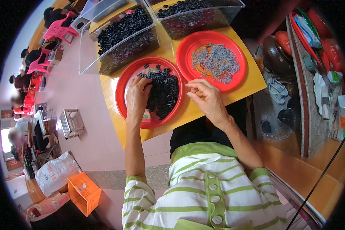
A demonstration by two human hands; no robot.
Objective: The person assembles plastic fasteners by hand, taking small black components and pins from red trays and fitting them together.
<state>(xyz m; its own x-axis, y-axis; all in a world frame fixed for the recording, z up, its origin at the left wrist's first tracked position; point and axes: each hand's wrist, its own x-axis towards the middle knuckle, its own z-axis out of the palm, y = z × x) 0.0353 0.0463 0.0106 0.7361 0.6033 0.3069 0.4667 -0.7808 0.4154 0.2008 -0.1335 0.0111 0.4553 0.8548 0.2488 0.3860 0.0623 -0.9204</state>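
Note:
My left hand (137,94) reaches into a round red tray (120,109) heaped with small black ring-like plastic pieces (163,94). Its fingers are curled closed at the left of the heap, with black pieces at the fingertips. Between the two trays, my right hand (207,97) is raised near the rim, its fingers bent in toward the thumb. Whatever it may pinch is too small to make out. Beyond it sits a second red tray (183,57) with many small grey screw-like pieces (218,63).
Both trays stand on a yellow table (241,92). Behind them are a clear bin of black pieces (124,28) and another clear bin (199,21). A metal stool (71,123) and an orange crate (82,193) are on the floor at left. People sit farther off.

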